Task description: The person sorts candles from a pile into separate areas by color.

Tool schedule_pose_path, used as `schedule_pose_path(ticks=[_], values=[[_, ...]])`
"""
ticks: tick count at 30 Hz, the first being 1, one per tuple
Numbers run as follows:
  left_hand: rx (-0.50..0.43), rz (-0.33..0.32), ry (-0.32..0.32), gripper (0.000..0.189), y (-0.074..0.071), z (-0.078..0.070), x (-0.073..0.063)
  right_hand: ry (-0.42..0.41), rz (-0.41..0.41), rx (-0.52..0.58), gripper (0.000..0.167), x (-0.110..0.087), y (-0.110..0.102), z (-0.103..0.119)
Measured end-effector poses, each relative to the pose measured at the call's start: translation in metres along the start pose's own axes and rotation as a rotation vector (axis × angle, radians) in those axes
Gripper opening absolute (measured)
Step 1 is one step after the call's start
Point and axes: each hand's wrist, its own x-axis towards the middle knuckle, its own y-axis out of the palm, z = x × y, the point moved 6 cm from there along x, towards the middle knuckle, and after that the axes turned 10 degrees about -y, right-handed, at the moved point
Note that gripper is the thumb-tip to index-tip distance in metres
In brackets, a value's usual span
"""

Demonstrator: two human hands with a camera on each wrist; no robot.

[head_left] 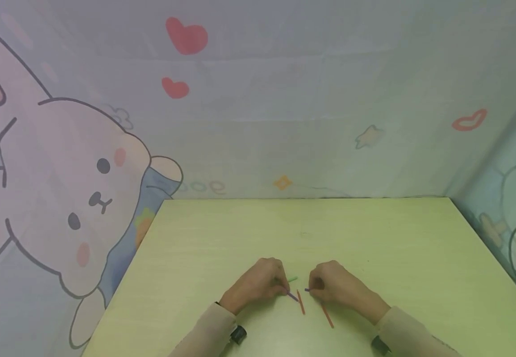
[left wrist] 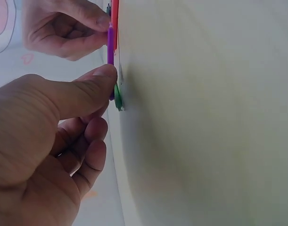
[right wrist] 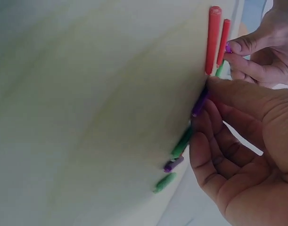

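Note:
My left hand pinches a thin purple stick between thumb and fingertips, one end pointing toward the right hand. The right hand pinches another short purple stick, partly hidden by the thumb and fingers. Between the hands lies a thin red stick. A second, longer red stick lies beneath the right hand, its far end hidden in the head view. Behind the left fingertips a green stick shows on the table. The two hands are apart.
The right wrist view shows more short pieces past the right fingers: a green one, a purple one and a lighter green one. Everything lies on a pale yellow table. A printed cloth hangs behind its far edge.

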Motion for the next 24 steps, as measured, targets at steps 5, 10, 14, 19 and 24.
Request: schedule_pose_path(ticks=[5,10,14,19,24], values=[[0.019,-0.036,-0.007,0.004,-0.006,0.002,-0.001,-0.018,0.007,0.002,0.013,-0.002,-0.002,0.003],[0.007,-0.104,-0.033,0.005,-0.021,0.008,-0.003,-0.067,-0.011,-0.019,0.016,0.0,-0.003,0.005],[-0.005,-0.138,-0.088,0.005,-0.034,0.015,-0.004,-0.087,-0.026,-0.037,0.018,0.0,-0.004,0.004],[-0.039,-0.18,-0.16,0.006,-0.049,0.025,-0.007,-0.084,-0.025,-0.025,0.019,0.0,-0.004,0.003],[-0.005,-0.271,-0.18,0.007,-0.07,0.037,-0.012,-0.075,-0.015,-0.009,0.02,-0.001,-0.004,0.004]])
